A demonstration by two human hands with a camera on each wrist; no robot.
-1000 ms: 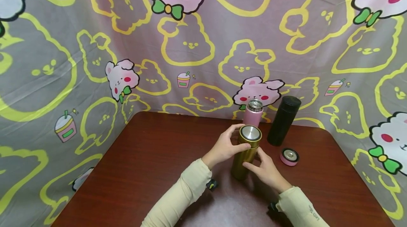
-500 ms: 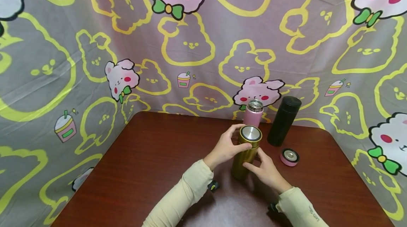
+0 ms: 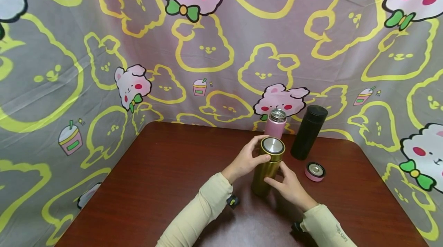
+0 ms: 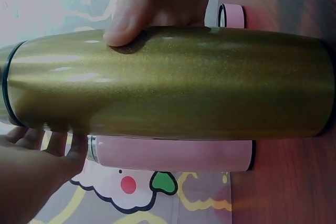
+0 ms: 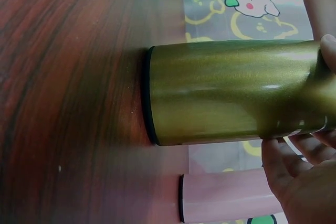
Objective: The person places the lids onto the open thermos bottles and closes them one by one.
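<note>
A glossy, metallic-gold cylindrical flask (image 3: 267,170), with a silver disc in a black ring on top and a black band round its base, stands upright on the reddish-brown wood-grained table (image 3: 166,174), right of centre, near side of an uncapped pink cylindrical bottle (image 3: 275,128). The left hand (image 3: 245,161) grips its top; the right hand (image 3: 291,186) grasps its body.

Pink bottle (image 3: 276,127), near far edge of table (image 3: 173,162): lower body hidden behind left hand (image 3: 246,159) and gold bottle (image 3: 263,179), head view. Gold bottle: cap end (image 3: 273,145) cut off by picture edge, both wrist views. Table: near edge cut off, head view. Right sleeve (image 3: 325,222): printed lettering (image 3: 341,233) too small to read.
</note>
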